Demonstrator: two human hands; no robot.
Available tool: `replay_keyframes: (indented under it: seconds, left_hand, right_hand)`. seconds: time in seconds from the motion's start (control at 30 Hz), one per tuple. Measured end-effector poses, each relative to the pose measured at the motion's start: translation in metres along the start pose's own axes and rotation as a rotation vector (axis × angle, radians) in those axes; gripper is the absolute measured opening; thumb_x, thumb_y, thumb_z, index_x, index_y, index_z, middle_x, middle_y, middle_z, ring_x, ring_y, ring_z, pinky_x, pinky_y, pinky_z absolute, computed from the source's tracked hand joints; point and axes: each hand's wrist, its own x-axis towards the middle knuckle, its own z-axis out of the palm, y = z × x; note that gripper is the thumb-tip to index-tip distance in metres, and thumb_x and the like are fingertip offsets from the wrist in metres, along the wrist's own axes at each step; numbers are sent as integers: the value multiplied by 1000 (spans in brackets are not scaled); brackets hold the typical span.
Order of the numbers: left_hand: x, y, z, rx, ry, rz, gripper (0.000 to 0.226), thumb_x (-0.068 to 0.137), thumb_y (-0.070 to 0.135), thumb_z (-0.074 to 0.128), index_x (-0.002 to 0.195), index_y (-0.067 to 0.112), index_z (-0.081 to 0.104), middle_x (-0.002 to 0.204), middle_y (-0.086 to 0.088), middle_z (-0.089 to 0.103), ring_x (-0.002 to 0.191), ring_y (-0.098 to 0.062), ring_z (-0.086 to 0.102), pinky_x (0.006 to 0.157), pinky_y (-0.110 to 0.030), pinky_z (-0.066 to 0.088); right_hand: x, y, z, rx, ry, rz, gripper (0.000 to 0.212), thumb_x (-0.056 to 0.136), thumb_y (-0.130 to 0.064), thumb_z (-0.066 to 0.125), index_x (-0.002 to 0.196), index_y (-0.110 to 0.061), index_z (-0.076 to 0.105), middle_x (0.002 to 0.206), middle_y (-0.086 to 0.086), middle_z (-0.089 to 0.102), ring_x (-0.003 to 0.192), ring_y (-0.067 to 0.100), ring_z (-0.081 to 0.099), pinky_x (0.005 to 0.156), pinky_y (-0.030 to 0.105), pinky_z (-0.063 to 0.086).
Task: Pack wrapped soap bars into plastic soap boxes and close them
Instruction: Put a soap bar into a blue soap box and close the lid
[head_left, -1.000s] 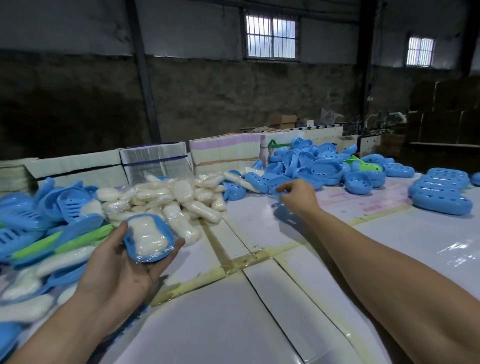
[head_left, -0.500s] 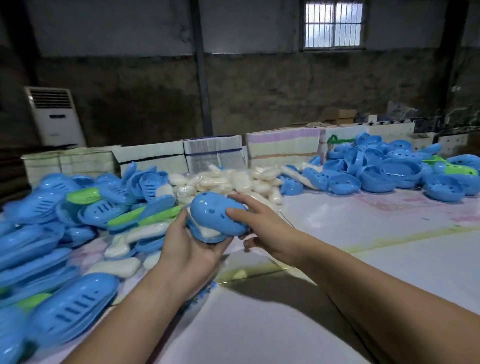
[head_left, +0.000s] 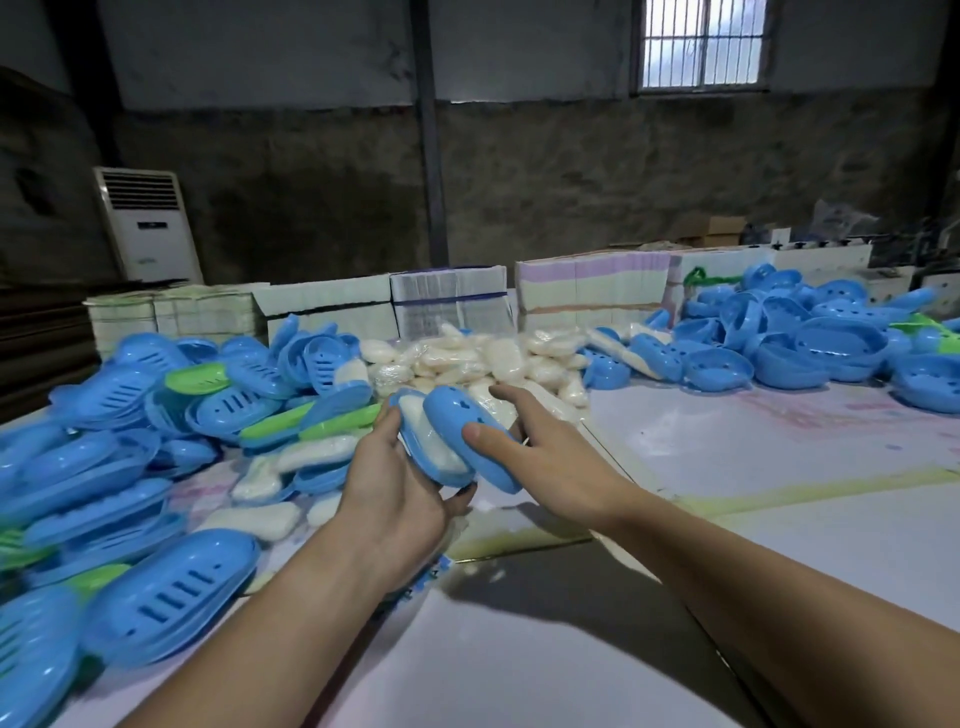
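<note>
Now, step in hand: closing the lid over the soap, judged from how the two halves stood.
Left hand (head_left: 395, 499): its fingers were curled under the blue oval plastic soap-box base (head_left: 415, 447), gripping it above the white desk (head_left: 779, 519).
Soap: a white wrapped soap bar (head_left: 434, 441) lay in that base, tilted toward the camera.
Right hand (head_left: 550, 467): thumb and fingers pinched the blue perforated plastic lid (head_left: 467, 441), which leaned against the base's right edge, not yet seated.
Alignment: the lid's rim probably had to meet the base's rim all round before any squeeze; a skewed start would likely catch the wrapper.
Pressure: best applied evenly from both palms, since thin plastic of this kind looked apt to flex.
Supply: a heap of wrapped white soap bars (head_left: 467, 358) sat just behind the hands; loose blue box halves (head_left: 779, 348) lay to the right.
Finished pile: closed blue slotted boxes (head_left: 166, 597) lay at the left.
</note>
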Motion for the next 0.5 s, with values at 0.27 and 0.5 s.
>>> replay_keyframes:
  seconds: [0.27, 0.5]
  left_hand:
    - [-3, -8, 7, -177, -111, 26, 31, 104, 28, 49, 128, 46, 56, 132, -15, 65, 122, -38, 62, 108, -56, 42]
    - [0, -16, 5, -67, -161, 23, 36, 100, 28, 55, 132, 45, 58, 128, -11, 69, 123, -29, 62, 98, -47, 50]
  right_hand:
    - [1, 1, 10, 26, -36, 10, 79, 71, -80, 44, 141, -44, 35, 81, -20, 53, 86, 3, 61, 68, 22, 41]
    - [1, 3, 3, 158, 59, -48, 47, 90, -55, 57, 133, -40, 48, 73, -17, 57, 66, -12, 57, 57, 4, 38]
